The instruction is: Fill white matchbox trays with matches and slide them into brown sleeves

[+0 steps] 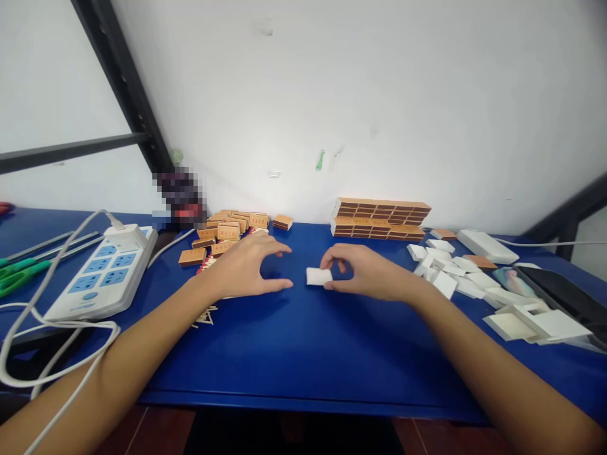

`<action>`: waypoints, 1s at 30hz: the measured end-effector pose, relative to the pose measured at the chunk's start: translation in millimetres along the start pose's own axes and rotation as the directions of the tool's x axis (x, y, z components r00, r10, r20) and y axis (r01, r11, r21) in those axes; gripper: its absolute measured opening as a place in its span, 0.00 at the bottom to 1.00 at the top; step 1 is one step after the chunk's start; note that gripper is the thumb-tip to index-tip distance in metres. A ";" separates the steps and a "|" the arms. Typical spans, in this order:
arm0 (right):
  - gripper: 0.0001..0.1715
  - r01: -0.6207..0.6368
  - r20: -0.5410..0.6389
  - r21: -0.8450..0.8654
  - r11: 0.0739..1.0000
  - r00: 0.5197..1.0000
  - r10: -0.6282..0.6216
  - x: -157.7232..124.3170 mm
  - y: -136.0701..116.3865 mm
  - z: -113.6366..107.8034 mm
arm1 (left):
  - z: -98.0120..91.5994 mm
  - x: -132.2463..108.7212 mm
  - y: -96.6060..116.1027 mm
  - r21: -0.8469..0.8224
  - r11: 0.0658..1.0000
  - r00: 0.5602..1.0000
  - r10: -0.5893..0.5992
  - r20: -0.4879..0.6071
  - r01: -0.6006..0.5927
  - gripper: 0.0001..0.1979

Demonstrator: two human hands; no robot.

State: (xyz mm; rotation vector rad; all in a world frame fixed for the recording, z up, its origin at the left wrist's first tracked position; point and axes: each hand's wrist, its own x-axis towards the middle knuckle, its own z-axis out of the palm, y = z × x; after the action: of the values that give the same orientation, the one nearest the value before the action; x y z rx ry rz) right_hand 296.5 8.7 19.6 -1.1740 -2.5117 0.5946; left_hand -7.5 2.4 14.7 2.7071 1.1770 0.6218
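Note:
A small white box piece [318, 276] lies at the middle of the blue table [303, 354]. My right hand [363, 270] is at its right side, thumb and fingertips close to its right end, with the fingers curled and apart. To the left, my left hand [251, 265] holds nothing, its thumb and fingers spread toward the white piece. Under and behind my left hand are loose red-tipped matches [205, 265] and a heap of orange matchboxes [228, 231]. A neat stack of matchboxes [379, 219] stands against the wall, behind my right hand.
White trays [443, 284] lie scattered at the right, beside a dark phone [564, 297] and a white power bank [488, 246]. A power strip [102, 272] with cables and green-handled scissors [23, 276] are at the left. One matchbox [283, 222] sits near the wall.

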 end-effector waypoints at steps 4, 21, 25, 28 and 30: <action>0.20 0.052 0.014 -0.009 0.999 0.999 -0.052 1.9 -6.0 11.9 | 6.2 -1.4 6.7 -0.045 0.999 0.998 0.023 0.065 -0.020 0.37; 0.33 0.042 -0.170 0.002 0.999 0.985 -0.041 0.7 -12.7 40.7 | 7.7 2.0 4.0 -0.067 0.994 0.996 0.084 0.041 -0.081 0.23; 0.34 0.142 -0.104 0.092 0.986 0.986 -0.132 0.2 -15.3 44.9 | 9.3 1.4 6.5 -0.101 0.991 0.989 0.104 0.101 -0.093 0.28; 0.30 0.156 -0.074 0.148 0.977 0.987 -0.146 2.3 -13.4 43.6 | 14.4 0.5 8.4 -0.141 0.987 0.989 0.096 0.113 -0.079 0.19; 0.30 0.169 -0.095 0.180 0.969 0.984 -0.154 3.9 -11.6 43.2 | 14.3 0.8 6.4 -0.154 0.985 0.990 0.093 0.106 -0.076 0.15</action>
State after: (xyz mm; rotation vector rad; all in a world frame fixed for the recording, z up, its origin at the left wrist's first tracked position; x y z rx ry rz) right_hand 267.6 -5.3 -11.9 -0.8982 -2.3950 0.7079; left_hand 3.2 -0.8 3.7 2.6383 0.9525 0.5360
